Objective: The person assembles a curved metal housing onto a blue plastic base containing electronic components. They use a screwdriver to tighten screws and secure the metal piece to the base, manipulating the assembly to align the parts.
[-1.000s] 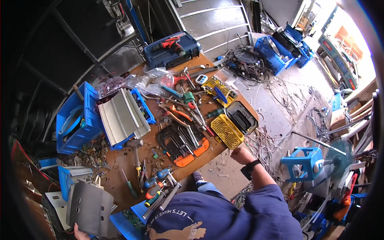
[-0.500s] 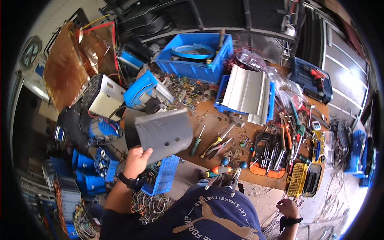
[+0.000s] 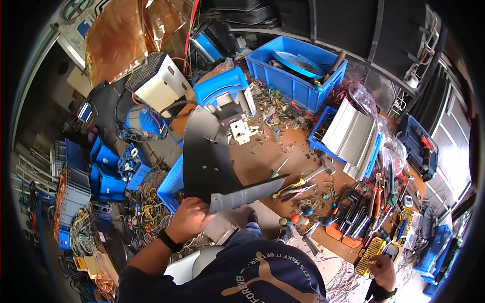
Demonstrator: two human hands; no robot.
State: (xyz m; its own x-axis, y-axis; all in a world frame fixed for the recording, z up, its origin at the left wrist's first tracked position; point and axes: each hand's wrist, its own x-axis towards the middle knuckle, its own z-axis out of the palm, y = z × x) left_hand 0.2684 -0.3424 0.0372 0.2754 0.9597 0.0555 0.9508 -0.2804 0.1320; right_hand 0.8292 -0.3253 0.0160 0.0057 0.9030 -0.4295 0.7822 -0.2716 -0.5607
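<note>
My left hand grips the near corner of a large curved black panel, fingers closed on its edge. The panel's grey flange faces me and stretches rightward over the front of the workbench. Small holes show in its dark inner face. It partly covers a screwdriver and a blue basket. At the lower right, my right hand is loosely curled beside a yellow bit case, with nothing visible in its fingers.
A hammer, pliers and hex keys lie on the bench. Behind them stand a large blue bin and pale metal profiles. Blue and white parts sit at back left; tangled wires spread on the left.
The panel has tipped and swung, so its dark inner face shows and its flange is nearer me. My view has turned left. My right hand now appears closer to the yellow case.
</note>
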